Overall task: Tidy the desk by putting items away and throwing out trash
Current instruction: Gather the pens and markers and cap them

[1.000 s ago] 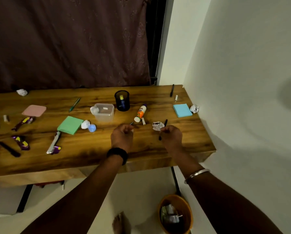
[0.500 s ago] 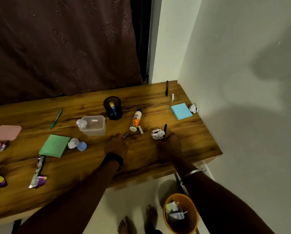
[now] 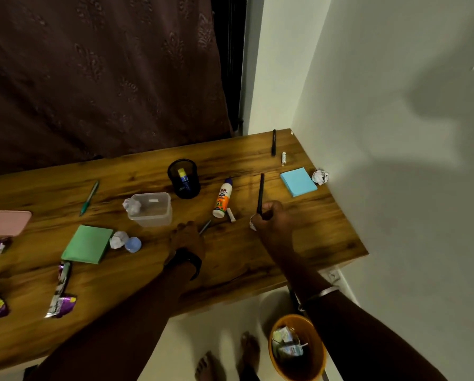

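Right hand (image 3: 271, 218): clenched on black pen (image 3: 261, 193), shaft pointing far; crumpled paper (image 3: 252, 224) at its left edge. Left hand (image 3: 187, 235): curled at grey pen (image 3: 205, 226), grasp not discernible. Recommended: turn pens vertical, lower into mesh cup (image 3: 185, 178), far-left on desk (image 3: 258, 259).
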`<action>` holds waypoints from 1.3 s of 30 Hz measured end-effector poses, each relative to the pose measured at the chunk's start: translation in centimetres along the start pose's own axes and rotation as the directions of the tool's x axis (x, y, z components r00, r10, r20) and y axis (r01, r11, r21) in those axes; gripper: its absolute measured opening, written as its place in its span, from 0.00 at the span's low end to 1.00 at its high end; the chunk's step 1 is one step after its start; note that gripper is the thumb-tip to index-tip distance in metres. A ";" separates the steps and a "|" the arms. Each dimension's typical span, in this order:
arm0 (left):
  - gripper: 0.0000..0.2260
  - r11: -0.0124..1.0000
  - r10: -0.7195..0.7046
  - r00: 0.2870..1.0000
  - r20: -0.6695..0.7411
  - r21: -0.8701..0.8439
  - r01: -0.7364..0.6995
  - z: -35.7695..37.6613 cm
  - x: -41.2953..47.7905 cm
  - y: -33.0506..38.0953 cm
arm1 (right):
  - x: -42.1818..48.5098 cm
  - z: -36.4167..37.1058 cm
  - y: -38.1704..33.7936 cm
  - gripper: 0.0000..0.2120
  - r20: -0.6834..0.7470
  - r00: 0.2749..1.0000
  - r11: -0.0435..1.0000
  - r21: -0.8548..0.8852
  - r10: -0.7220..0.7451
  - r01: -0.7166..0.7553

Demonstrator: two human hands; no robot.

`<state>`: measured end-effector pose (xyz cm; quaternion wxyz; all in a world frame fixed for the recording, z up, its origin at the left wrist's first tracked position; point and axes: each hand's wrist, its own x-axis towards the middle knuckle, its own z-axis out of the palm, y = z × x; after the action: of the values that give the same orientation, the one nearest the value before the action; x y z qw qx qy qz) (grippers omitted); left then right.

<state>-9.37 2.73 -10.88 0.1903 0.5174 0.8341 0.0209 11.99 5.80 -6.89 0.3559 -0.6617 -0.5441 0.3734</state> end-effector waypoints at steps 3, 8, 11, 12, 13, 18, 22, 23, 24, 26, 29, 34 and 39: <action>0.14 0.996 0.027 1.000 0.002 0.090 -0.027 -0.1 -0.4 0.0 | -0.6 1.6 -1.1 0.13 0.032 0.993 0.993 -0.041 -0.113 0.115; 0.08 0.861 -0.056 0.990 -0.130 -0.509 -0.018 -1.7 -0.8 0.2 | -1.9 3.9 -2.1 0.11 0.092 0.983 0.987 -0.001 -0.157 0.158; 0.06 0.353 -0.119 0.992 0.047 -0.931 0.087 -4.4 -1.1 1.9 | -2.2 5.6 -2.6 0.11 0.207 0.974 0.993 0.088 -0.098 0.081; 0.05 0.263 -0.066 0.995 0.080 -0.960 0.095 -5.3 -1.1 2.6 | -2.1 6.0 -2.7 0.14 0.237 0.966 0.993 0.089 -0.100 0.081; 0.08 0.224 -0.006 0.996 0.085 -0.971 0.084 -6.1 -1.1 3.3 | -1.9 6.3 -2.9 0.16 0.263 0.959 0.993 0.090 -0.102 0.081; 0.09 0.276 0.003 0.998 0.057 -0.960 0.054 -7.3 1.2 5.5 | 0.4 5.7 -4.4 0.04 0.282 0.947 0.973 0.208 -0.154 0.096; 0.19 0.305 0.069 0.996 0.059 -0.952 0.035 -7.2 3.2 8.3 | 4.2 4.0 -5.4 0.10 0.334 0.936 0.955 0.297 -0.107 0.003; 0.22 0.304 0.077 0.993 0.088 -0.951 0.061 -7.2 3.8 9.0 | 5.4 3.6 -5.7 0.11 0.351 0.931 0.950 0.312 -0.098 -0.018; 0.26 0.303 0.075 0.990 0.120 -0.949 0.091 -7.1 4.4 9.8 | 6.6 3.0 -5.9 0.11 0.368 0.924 0.948 0.317 -0.103 -0.021; 0.32 0.310 0.075 0.983 0.168 -0.941 0.137 -6.8 6.2 11.2 | 9.8 1.8 -5.9 0.11 0.397 0.911 0.961 0.278 -0.115 0.000; 0.27 0.325 0.105 0.987 0.122 -0.942 0.082 -7.0 8.3 13.4 | 15.2 0.1 -5.3 0.17 0.327 0.942 0.968 0.251 -0.075 -0.010; 0.17 0.354 0.150 0.978 0.142 -0.932 0.081 -6.5 11.9 15.6 | 27.1 -0.2 -2.3 0.06 0.014 0.979 0.930 -0.307 -0.206 0.200; 0.12 0.221 0.176 0.970 0.170 -0.967 0.130 -5.9 14.4 16.7 | 35.5 1.6 -0.8 0.16 0.194 0.978 0.694 -0.694 -0.073 0.190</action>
<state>-2.69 23.96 -5.79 0.5713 0.2956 0.5997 0.4760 14.81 40.99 -10.70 0.0578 -0.6766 -0.7169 0.1579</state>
